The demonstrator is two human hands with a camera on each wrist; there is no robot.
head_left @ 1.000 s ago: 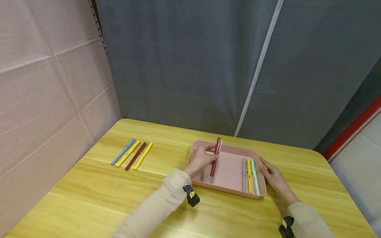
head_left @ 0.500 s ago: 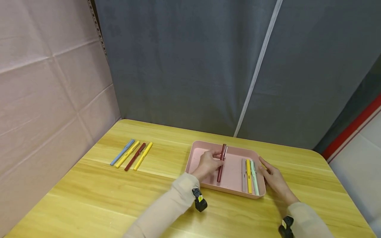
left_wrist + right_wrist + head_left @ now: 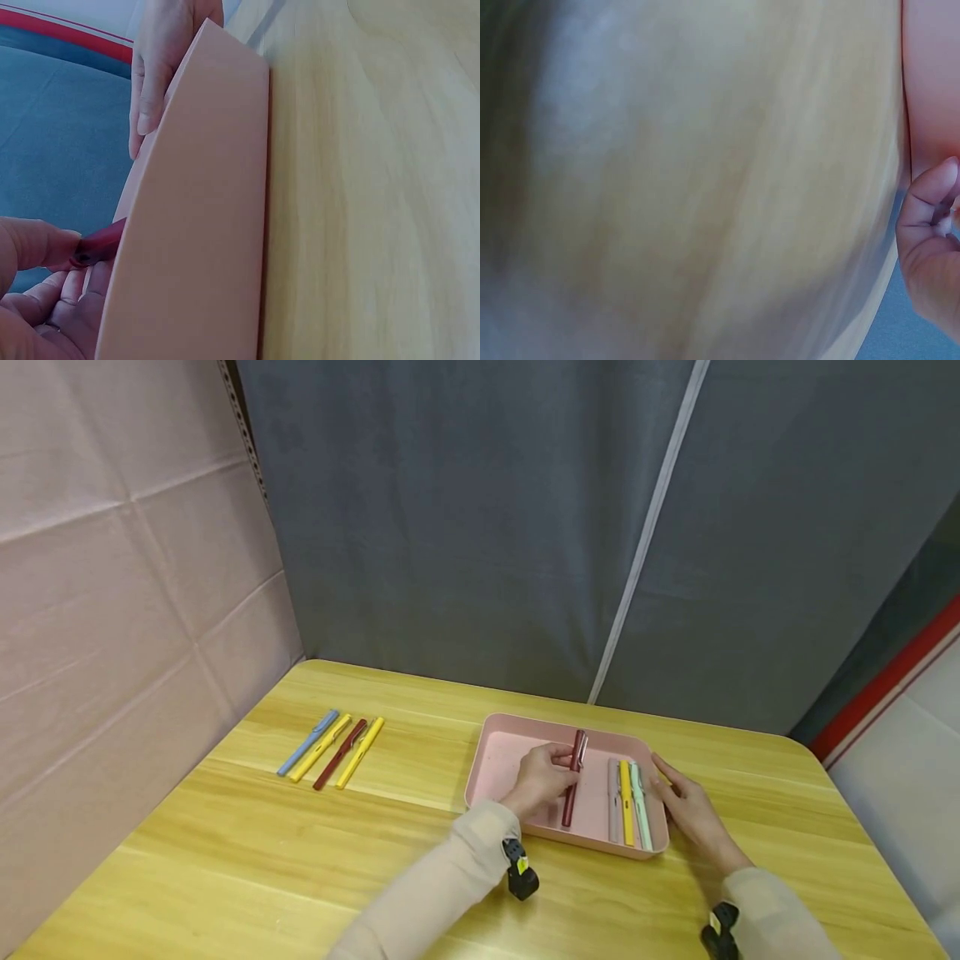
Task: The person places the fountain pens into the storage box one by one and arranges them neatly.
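Note:
My left hand (image 3: pixel 542 781) pinches a dark red capped pen (image 3: pixel 572 802) with a silver clip, held over the middle of a pink tray (image 3: pixel 498 731). The left wrist view shows the pen (image 3: pixel 103 241) between thumb and fingers, partly hidden by the tray's wall (image 3: pixel 199 187). My right hand (image 3: pixel 696 814) holds the tray by its right rim, thumb and fingertips at the edge. Inside the tray, at the right, lie a grey-mauve pen (image 3: pixel 613 814), a yellow pen (image 3: pixel 627 814) and a mint green pen (image 3: pixel 642 818), side by side.
On the wooden table (image 3: pixel 225 860), to the left, lie a blue pen (image 3: pixel 307 743), a yellow pen (image 3: pixel 321 748), a dark red pen (image 3: pixel 340 755) and another yellow pen (image 3: pixel 361 753) in a slanted row. A grey curtain (image 3: pixel 465 527) hangs behind the table.
My left hand has carried the dark red pen rightward and slightly toward me over the tray, nearer the three pens there. My right hand has stayed at the rim.

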